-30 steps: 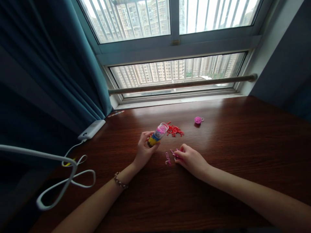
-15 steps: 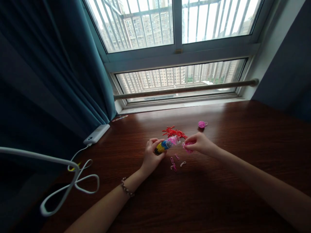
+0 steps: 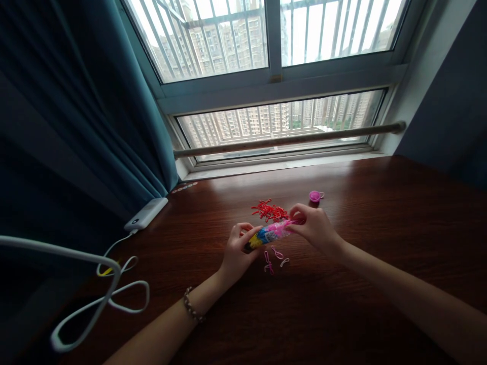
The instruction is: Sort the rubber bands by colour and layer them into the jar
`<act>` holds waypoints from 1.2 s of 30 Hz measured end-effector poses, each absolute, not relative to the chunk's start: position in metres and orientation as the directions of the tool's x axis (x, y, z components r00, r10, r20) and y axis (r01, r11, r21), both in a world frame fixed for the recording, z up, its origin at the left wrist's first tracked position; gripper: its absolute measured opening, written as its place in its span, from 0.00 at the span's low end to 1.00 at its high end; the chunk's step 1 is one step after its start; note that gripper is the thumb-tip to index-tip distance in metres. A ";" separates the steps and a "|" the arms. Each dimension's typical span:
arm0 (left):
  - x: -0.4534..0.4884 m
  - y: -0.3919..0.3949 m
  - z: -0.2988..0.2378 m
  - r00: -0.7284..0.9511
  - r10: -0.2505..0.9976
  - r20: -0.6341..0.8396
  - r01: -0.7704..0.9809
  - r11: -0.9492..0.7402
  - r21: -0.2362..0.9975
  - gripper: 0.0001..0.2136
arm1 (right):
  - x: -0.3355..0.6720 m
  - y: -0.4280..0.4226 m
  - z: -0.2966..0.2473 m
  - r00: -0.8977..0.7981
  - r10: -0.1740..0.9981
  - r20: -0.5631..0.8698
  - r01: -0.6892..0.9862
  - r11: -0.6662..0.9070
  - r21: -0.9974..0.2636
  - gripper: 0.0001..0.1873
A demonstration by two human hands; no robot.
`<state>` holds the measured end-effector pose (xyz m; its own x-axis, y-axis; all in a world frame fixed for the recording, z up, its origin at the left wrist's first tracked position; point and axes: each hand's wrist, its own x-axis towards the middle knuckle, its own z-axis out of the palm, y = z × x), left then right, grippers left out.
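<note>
My left hand (image 3: 240, 248) is wrapped round a clear bottle (image 3: 269, 233) filled with black, yellow, blue and pink layers. The bottle lies tilted, its mouth towards the right. At that mouth my right hand (image 3: 314, 226) pinches a bunch of pink rubber bands (image 3: 294, 222), partly hidden by the fingers. Just behind the bottle is a heap of red rubber bands (image 3: 269, 210). Several loose pink and pale bands (image 3: 269, 263) lie in front of it. Farther back on the right sits a small pink cap (image 3: 315, 196) with a loop.
The brown wooden table (image 3: 357, 203) runs up to a window with a rail (image 3: 289, 142). At the left are a white power bank (image 3: 147, 214) and a looping white cable (image 3: 129, 307), beside a blue curtain (image 3: 148, 152).
My right hand has brought the pink rubber bands left to the bottle's mouth, where they now meet it. The view has shifted slightly.
</note>
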<state>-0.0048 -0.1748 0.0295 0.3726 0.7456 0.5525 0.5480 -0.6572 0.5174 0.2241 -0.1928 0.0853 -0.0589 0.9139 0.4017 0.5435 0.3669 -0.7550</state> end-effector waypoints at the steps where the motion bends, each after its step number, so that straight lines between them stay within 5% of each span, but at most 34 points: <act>1: -0.005 -0.175 0.030 0.374 0.742 0.556 0.550 -0.660 0.512 0.19 | 0.224 -0.193 0.086 -0.068 0.904 0.423 0.550 0.387 -0.740 0.07; 5: -0.005 -0.176 0.029 0.377 0.749 0.545 0.562 -0.653 0.508 0.19 | 0.224 -0.193 0.086 -0.104 0.865 0.491 0.540 0.464 -0.702 0.03; 12: -0.005 -0.175 0.029 0.337 0.773 0.538 0.583 -0.620 0.525 0.20 | 0.221 -0.197 0.092 -0.214 0.889 0.405 0.538 0.453 -0.711 0.10; 21: -0.005 -0.176 0.031 0.377 0.732 0.567 0.552 -0.669 0.497 0.20 | 0.219 -0.198 0.082 -0.078 0.854 0.514 0.523 0.474 -0.708 0.05; 27: -0.005 -0.177 0.031 0.385 0.732 0.562 0.535 -0.673 0.511 0.20 | 0.218 -0.201 0.083 0.031 0.887 0.460 0.646 0.334 -0.687 0.02; 36: -0.004 -0.177 0.033 0.333 0.780 0.529 0.531 -0.619 0.579 0.20 | 0.221 -0.195 0.081 -0.056 0.918 0.393 0.476 0.370 -0.798 0.09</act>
<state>-0.0042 -0.1768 0.0334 0.3329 0.7804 0.5293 0.5311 -0.6190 0.5786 0.2206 -0.1950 0.0806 -0.0559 0.9179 0.3928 0.4757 0.3704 -0.7978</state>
